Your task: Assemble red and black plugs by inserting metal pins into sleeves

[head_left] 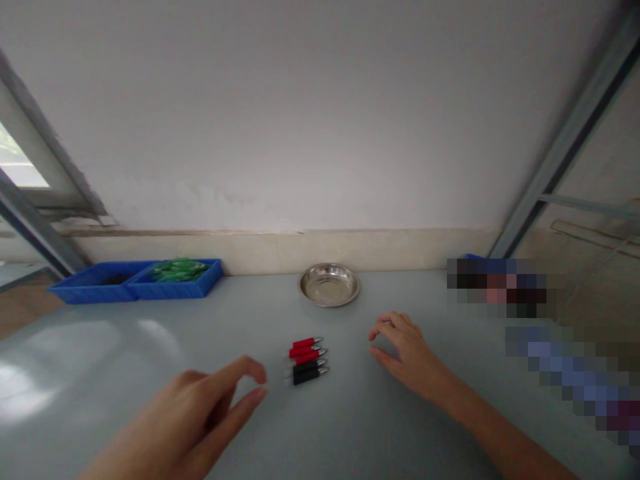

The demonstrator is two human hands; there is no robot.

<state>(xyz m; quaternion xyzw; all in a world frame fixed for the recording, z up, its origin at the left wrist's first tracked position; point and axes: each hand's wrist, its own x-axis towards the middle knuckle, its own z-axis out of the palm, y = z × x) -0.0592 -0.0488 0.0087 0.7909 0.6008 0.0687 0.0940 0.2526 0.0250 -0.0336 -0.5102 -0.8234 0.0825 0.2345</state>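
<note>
Lying parallel: pens [307,358] | red or black, silvery tips [323,371] | left hand [200,403], right hand [407,348]: thumb and fingertips apart

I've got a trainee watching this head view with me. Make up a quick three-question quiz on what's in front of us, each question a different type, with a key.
1. True or false: the left hand is holding one of the pens.

2. Which thing stands between the pens and the wall?
A) a glass jar
B) a round metal dish
C) a cardboard box

3. Fill in the blank: of the two blue trays, the one with the green pieces is on the ____ as we look at it.

Key:
1. False; the hand holds nothing and is apart from the pens.
2. B
3. right
</note>
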